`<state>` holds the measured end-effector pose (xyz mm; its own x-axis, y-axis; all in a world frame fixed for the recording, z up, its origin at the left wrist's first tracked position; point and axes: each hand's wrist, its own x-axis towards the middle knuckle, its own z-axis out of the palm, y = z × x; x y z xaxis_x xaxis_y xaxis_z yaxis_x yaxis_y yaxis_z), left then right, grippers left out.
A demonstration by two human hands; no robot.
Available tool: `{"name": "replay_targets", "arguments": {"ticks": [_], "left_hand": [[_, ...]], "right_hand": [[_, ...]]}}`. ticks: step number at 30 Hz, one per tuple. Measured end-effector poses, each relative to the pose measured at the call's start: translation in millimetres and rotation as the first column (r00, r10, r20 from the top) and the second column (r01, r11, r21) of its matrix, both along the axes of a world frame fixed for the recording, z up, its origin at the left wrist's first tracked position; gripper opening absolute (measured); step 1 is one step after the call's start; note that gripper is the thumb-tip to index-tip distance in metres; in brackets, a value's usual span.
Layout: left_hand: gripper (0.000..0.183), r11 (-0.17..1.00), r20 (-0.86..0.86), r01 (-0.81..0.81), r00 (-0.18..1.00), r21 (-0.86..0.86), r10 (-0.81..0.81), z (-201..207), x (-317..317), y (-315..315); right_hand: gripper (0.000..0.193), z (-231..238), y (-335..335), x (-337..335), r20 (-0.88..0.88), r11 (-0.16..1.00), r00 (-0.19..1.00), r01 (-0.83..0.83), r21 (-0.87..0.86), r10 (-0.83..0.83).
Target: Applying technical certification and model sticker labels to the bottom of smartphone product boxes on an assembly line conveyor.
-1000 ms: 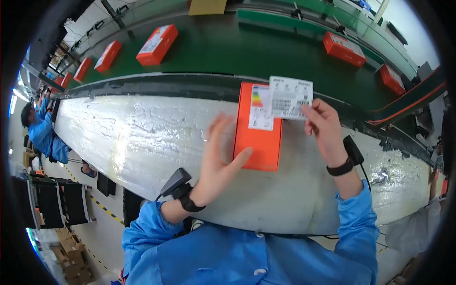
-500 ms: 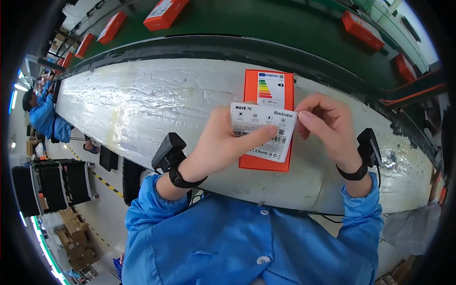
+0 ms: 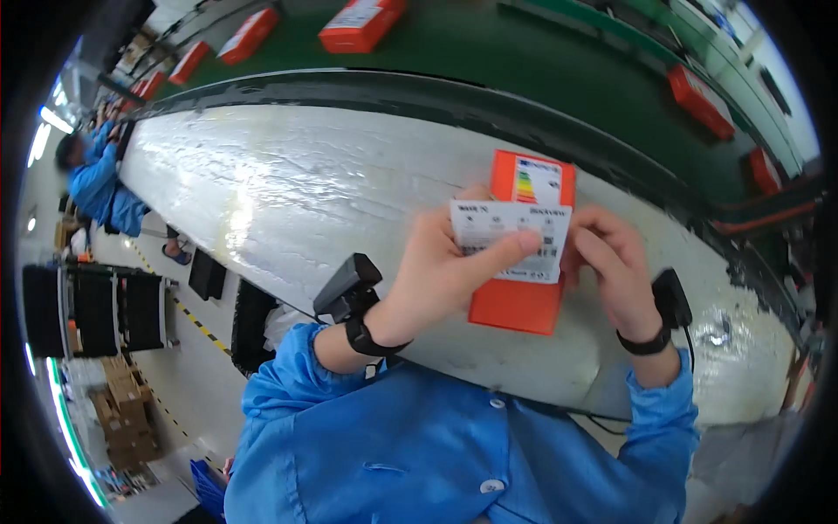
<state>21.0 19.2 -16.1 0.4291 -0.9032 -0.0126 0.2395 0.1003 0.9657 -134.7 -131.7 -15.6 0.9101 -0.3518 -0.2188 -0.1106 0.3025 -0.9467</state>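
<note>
Label point(image 3: 511, 219) moved into left grip point(image 3: 441, 272), over box point(image 3: 515, 307)

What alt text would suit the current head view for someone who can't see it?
A person's left hand holds a white printed label over an orange box on a worn, silvery worktable, the right hand at the label's right edge. Behind, more orange boxes lie on a green conveyor.

The left forearm point(image 3: 339, 353) and right forearm point(image 3: 658, 371) angle inward, blue sleeves point(image 3: 288, 371) ending short of the wrists point(image 3: 390, 323). The person's left hand point(image 3: 443, 272) is pinching, thumb point(image 3: 506, 252) laid across the top, fingers point(image 3: 474, 193) mostly hidden beneath. The right hand point(image 3: 616, 272) sits beside it, slightly blurred, fingers curled, thumb near the forefinger point(image 3: 608, 224)
</note>
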Motion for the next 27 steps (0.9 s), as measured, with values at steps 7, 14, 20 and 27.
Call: {"name": "replay_targets", "arguments": {"ticks": [7,14,20,27], "left_hand": [[0.025,0.987,0.375,-0.143,0.921,0.07,0.107,-13.0,8.1,56.8],[0.009,0.31,0.781,-0.937,0.312,0.159,0.541,-83.4,75.6,264.1],[0.036,0.405,0.903,-0.849,-0.173,-0.339,0.393,-63.7,56.7,166.8],[0.016,0.99,0.738,-0.142,0.669,0.008,0.09,-18.0,11.9,41.6]], "right_hand": [[0.007,8.8,16.5,1.7,0.11,0.859,0.993,0.088,-0.504,-0.037],[0.005,6.7,-16.8,-38.5,0.161,0.796,0.944,0.33,-0.507,-0.288],[0.003,-11.1,3.0,-33.0,0.142,0.86,0.965,0.263,-0.438,-0.222],[0.006,-20.5,21.9,-36.4,0.077,0.916,0.977,0.212,-0.342,-0.197]]}}
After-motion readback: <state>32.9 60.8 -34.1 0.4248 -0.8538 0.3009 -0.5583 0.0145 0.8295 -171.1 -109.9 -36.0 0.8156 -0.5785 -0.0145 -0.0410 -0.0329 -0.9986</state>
